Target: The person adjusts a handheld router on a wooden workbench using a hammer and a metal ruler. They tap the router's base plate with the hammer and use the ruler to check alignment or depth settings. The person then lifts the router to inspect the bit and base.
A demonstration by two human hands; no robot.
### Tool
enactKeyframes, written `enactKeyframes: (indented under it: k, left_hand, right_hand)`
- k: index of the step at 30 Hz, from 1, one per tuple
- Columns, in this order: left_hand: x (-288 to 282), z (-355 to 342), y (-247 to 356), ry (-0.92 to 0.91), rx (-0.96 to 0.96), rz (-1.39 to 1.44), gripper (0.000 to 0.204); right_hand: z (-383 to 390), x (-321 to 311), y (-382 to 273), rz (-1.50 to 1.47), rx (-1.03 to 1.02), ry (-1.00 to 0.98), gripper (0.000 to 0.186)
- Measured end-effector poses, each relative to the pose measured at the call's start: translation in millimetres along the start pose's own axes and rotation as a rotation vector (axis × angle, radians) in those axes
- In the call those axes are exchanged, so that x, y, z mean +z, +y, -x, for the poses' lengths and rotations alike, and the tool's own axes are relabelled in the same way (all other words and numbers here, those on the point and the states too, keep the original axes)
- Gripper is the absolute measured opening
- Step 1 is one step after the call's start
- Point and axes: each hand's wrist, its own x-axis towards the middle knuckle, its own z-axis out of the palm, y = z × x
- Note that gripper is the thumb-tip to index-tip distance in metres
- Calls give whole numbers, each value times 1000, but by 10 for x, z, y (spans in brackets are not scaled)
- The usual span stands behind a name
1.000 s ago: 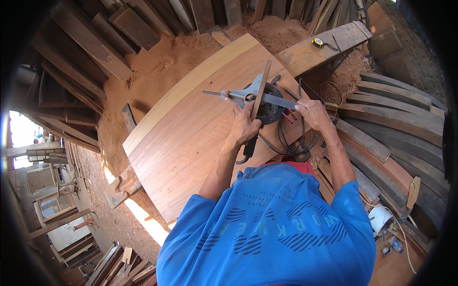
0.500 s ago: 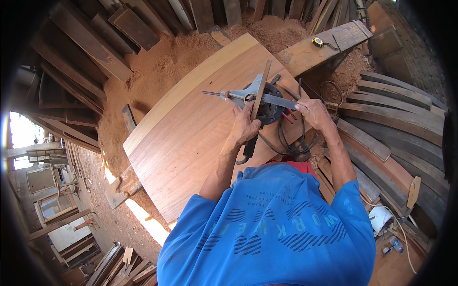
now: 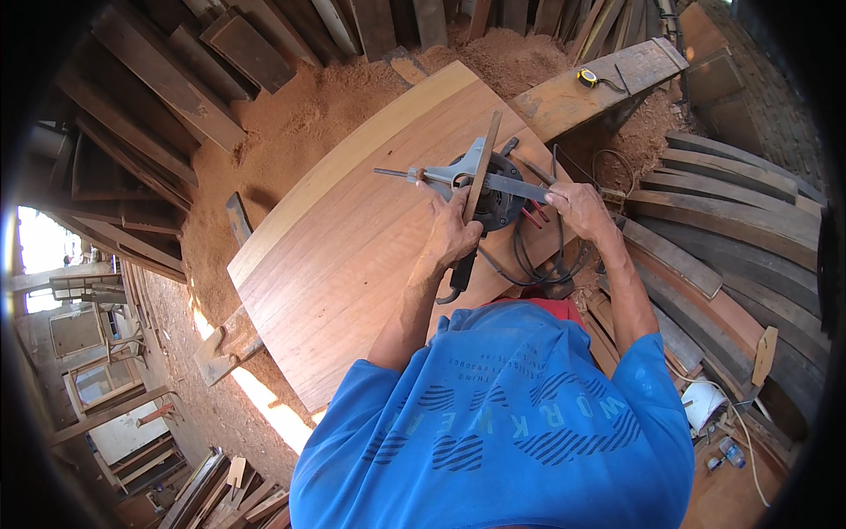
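My left hand point(image 3: 453, 227) is closed around a narrow wooden strip point(image 3: 487, 145) and the edge of a power tool's grey metal bracket. The power tool point(image 3: 504, 210) has a round dark body and lies on a broad wooden panel point(image 3: 344, 238). A thin rod point(image 3: 390, 172) sticks out on its left. My right hand point(image 3: 577, 210) grips the end of a flat grey metal bar point(image 3: 518, 187), perhaps a file, which reaches left to the strip. Below my left hand, a black handle point(image 3: 462, 271) points toward me. My fingers partly hide the contact between bar, strip and tool.
Black cable point(image 3: 527, 264) loops beside the tool. A tape measure point(image 3: 586, 78) rests on a thick plank point(image 3: 617, 78) at the far right. Sawdust point(image 3: 273, 132) covers the ground beyond the panel. Stacked boards point(image 3: 723, 212) lie to the right; more boards point(image 3: 167, 79) lean far left.
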Motion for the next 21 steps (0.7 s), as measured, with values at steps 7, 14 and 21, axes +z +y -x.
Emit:
enactKeyframes:
  k: [7,14,21]
  left_hand:
    - [2,6,32,9,-13,0,74]
    - [13,7,4,20,4,-6,76]
    - [11,0,-20,10,6,-17,76]
  right_hand:
    - [13,-14,-15,22,5,11,25]
    - [21,-10,-19,25,-10,26,24]
    - [45,-8,-54,3,-2,65,23]
